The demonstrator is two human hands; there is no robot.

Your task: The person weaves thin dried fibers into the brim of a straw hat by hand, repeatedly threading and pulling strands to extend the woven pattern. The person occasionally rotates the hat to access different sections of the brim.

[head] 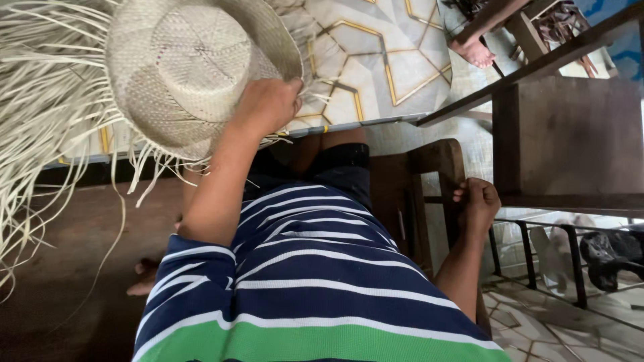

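A pale woven straw hat (pixel 188 70) with long loose straw strands (pixel 40 114) trailing off its unfinished brim hangs in front of me at the upper left. My left hand (pixel 267 104) grips the hat's brim at its lower right edge. My right hand (pixel 477 203) is down at my right side, fingers curled in a fist around the edge of a dark wooden chair (pixel 429 194) that I sit on. My striped blue, white and green shirt (pixel 308 281) fills the lower middle.
A dark wooden table or bench (pixel 570 141) stands at the right. Another person's bare foot (pixel 475 50) rests on the patterned tile floor (pixel 376 60) at the top right. Shoes (pixel 607 258) lie behind a metal rail at the lower right.
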